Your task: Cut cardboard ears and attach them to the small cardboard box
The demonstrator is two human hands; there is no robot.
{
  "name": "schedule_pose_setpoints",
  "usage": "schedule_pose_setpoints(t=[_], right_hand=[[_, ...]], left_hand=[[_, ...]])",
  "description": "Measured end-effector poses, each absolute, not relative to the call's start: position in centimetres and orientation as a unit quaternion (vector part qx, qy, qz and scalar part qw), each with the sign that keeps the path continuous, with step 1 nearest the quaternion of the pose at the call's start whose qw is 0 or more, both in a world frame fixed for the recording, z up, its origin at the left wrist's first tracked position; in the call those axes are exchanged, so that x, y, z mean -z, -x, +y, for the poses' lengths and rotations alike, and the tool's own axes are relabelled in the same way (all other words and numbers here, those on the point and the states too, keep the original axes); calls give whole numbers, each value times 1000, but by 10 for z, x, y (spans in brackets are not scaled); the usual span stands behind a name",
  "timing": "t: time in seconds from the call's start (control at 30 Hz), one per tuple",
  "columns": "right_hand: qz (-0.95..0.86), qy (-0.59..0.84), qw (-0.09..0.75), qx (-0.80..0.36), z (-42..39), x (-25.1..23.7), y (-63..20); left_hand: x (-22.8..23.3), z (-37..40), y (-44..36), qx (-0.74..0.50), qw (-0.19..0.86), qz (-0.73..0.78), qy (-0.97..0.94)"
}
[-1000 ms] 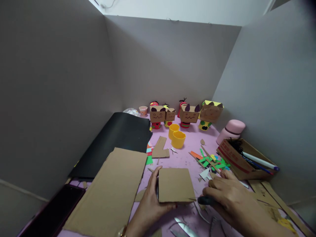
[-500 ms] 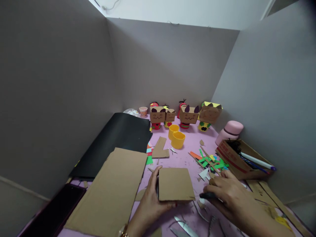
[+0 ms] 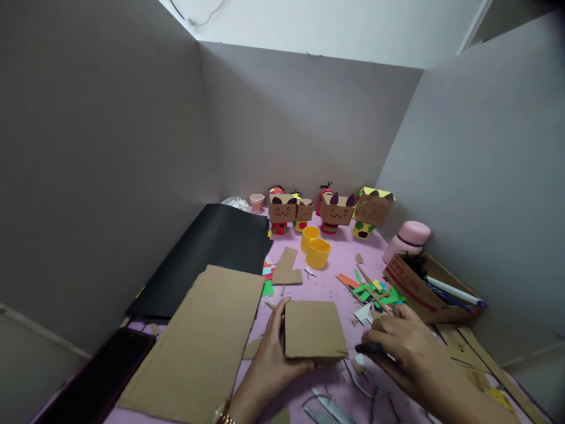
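Observation:
A small square cardboard box (image 3: 314, 331) is held in my left hand (image 3: 272, 352), fingers along its left side and thumb at its lower front edge. Its flat top faces up. My right hand (image 3: 404, 347) is closed around a slim black tool (image 3: 371, 348) just right of the box. The tool's dark end points left, close to the box's lower right corner; its exact kind cannot be made out. Curved silver and dark scraps (image 3: 331, 406) lie in front of the box. A large cardboard sheet (image 3: 198, 335) lies to the left of my left hand.
Cardboard cat-faced figures (image 3: 338, 211) stand at the back, behind two yellow paper rings (image 3: 318, 253). Coloured paper scraps (image 3: 371, 291) lie beyond my right hand. An open carton (image 3: 410, 288) and a pink bottle (image 3: 406, 238) are at right; black sheets (image 3: 212, 253) and a phone (image 3: 101, 374) at left.
The view has tilted and shifted slightly. Both hands, the box and the black tool keep nearly the same positions relative to each other.

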State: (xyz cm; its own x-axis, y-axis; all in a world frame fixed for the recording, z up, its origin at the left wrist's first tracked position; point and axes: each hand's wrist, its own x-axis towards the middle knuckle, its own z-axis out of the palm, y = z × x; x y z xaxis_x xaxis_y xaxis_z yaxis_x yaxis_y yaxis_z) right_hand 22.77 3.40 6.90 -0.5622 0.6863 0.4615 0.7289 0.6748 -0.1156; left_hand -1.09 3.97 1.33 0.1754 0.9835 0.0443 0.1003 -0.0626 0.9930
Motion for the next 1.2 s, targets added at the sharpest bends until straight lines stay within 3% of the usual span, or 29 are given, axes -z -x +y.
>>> schedule_pose_setpoints(t=[1.2], right_hand=[[-895, 404, 188, 0, 36, -70, -232]], left_hand=[[-6, 43, 13, -425, 497, 495, -572]])
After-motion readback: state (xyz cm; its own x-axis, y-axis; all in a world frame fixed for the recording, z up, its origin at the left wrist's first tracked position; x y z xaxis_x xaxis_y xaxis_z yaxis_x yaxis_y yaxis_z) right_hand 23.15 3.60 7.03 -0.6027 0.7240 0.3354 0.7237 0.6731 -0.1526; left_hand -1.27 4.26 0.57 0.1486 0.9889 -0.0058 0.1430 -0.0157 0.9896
